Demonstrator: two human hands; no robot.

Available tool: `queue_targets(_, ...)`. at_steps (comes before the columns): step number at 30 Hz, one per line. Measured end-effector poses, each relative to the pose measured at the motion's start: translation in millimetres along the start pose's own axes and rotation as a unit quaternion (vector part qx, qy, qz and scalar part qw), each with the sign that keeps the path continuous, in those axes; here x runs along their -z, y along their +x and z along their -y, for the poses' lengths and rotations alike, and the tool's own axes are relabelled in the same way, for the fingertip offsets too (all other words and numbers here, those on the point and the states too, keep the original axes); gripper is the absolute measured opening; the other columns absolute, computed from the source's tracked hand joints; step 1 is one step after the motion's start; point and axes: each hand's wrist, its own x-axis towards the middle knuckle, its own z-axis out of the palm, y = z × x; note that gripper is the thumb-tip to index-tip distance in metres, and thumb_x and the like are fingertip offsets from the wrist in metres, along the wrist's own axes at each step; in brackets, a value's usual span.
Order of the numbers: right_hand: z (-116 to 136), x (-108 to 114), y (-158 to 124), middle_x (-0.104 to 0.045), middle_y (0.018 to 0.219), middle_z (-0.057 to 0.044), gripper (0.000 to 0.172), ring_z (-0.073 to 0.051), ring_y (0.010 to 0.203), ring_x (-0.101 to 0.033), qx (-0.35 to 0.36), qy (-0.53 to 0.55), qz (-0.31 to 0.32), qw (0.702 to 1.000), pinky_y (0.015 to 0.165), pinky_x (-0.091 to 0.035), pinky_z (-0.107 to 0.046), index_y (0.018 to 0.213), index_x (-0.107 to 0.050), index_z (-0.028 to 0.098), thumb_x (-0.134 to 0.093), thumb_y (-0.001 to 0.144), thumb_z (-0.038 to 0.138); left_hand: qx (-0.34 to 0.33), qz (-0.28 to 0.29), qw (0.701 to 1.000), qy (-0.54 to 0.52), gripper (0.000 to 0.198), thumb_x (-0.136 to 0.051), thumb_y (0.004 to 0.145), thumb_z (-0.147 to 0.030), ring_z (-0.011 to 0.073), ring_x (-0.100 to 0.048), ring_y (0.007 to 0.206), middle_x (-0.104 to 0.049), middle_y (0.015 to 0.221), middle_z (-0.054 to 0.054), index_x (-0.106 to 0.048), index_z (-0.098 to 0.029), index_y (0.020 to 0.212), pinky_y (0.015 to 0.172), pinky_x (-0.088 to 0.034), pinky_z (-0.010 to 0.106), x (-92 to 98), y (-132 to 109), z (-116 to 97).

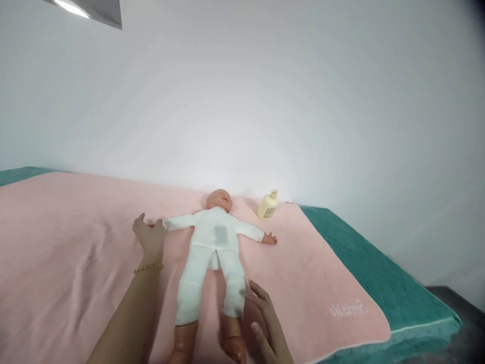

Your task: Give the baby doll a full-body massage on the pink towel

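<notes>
A baby doll (215, 233) in a white long-sleeved top and white trousers lies on its back, arms spread wide and bare feet toward me. My left hand (149, 236), with a gold bracelet at the wrist, is closed round the doll's hand at the end of the sleeve on the left side. That doll hand is mostly hidden by my fingers. Beside the doll's lower leg on the right, my right hand (267, 316) is open, fingers apart, its fingertips close to the trouser leg. Whether they touch the cloth I cannot tell.
A pale yellow pump bottle (268, 206) stands right of the doll's head. Under everything lies a pink blanket (303, 283) over a green padded mat (364, 258). A white wall (242, 101) rises behind, and a lamp (87, 10) shows at the top left.
</notes>
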Motion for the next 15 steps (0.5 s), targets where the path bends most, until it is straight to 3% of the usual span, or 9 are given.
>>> queue_targets(3,-8.0,-6.0,4.9,-0.048,0.143,-0.008,0.039,-0.022,0.134,-0.044,-0.103,0.074,-0.028,0.992,0.110,-0.038,-0.042,0.134,-0.050,0.029,-0.043,0.097,0.040,-0.083,0.001,0.991,0.109,0.051,-0.055,0.076,-0.023,0.0361,-0.017,0.144,-0.034,0.145,0.025,-0.051,-0.008,0.125,0.112,-0.024,0.052,-1.2,-9.6,-13.1)
queue_targets(6,-29.6,-16.8,18.1,-0.047,0.145,-0.010,0.043,-0.020,0.132,-0.047,-0.187,0.209,-0.074,0.957,0.108,-0.039,-0.045,0.138,-0.043,0.027,-0.039,0.098,0.042,-0.108,0.051,0.986,0.119,0.041,-0.052,0.081,-0.025,0.0354,-0.015,0.145,-0.036,0.147,0.021,-0.058,-0.012,0.119,0.112,-0.024,0.054,-4.8,-18.9,-23.8)
queue_targets(8,-48.1,-24.7,34.3,-0.053,0.139,-0.014,0.046,-0.021,0.125,-0.054,-0.194,0.320,-0.108,0.921,0.103,-0.045,-0.048,0.135,-0.045,0.023,-0.027,0.100,0.046,-0.131,0.094,0.982,0.098,0.035,-0.052,0.083,-0.027,0.0324,-0.022,0.143,-0.043,0.145,0.017,-0.061,-0.016,0.115,0.113,-0.024,0.051,-8.5,-24.9,-28.7)
queue_targets(11,-68.5,-31.7,68.9,-0.063,0.125,-0.015,0.050,-0.022,0.116,-0.062,-0.190,0.343,-0.091,0.915,0.096,-0.052,-0.048,0.121,-0.058,0.019,-0.024,0.100,0.048,-0.146,0.188,0.971,0.038,0.032,-0.053,0.084,-0.031,0.0271,-0.038,0.136,-0.052,0.137,0.013,-0.062,-0.019,0.112,0.113,-0.029,0.044,-15.2,-33.6,-32.5)
queue_targets(13,-70.9,-32.3,94.8,-0.069,0.112,-0.016,0.050,-0.023,0.106,-0.067,-0.155,0.333,-0.073,0.927,0.090,-0.055,-0.046,0.104,-0.065,0.016,-0.026,0.099,0.047,-0.117,0.275,0.954,-0.002,0.034,-0.055,0.084,-0.035,0.0254,-0.045,0.130,-0.056,0.133,0.011,-0.061,-0.020,0.113,0.110,-0.034,0.043,-19.3,-39.0,-33.1)
queue_targets(15,-64.2,-31.5,118.2,-0.070,0.101,-0.015,0.049,-0.023,0.095,-0.070,-0.071,0.231,-0.083,0.967,0.079,-0.059,-0.042,0.098,-0.067,0.013,-0.030,0.099,0.046,-0.084,0.356,0.930,-0.034,0.037,-0.056,0.084,-0.040,0.0248,-0.048,0.128,-0.057,0.134,0.011,-0.061,-0.020,0.115,0.105,-0.039,0.041,-22.5,-43.4,-32.8)
